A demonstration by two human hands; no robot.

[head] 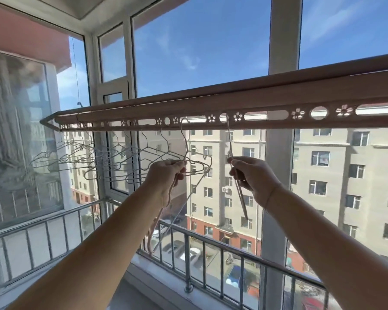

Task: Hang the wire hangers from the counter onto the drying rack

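Overhead: drying rack (211, 101), pierced rail, spanning the window. Far left, several wire hangers (81, 157) hooked on. Left hand (166, 175) grips a hanger (184, 139) at the neck, hook apparently seated in a slot. Right hand (253, 175) pinches another hanger (230, 144) edge-on, hook at a round hole. Light, thin, springy, tangle-prone; best held just below the hook.

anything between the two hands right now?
Head view: no object lies between left hand and right hand; only window and the building outside show. Each grips its own hanger.
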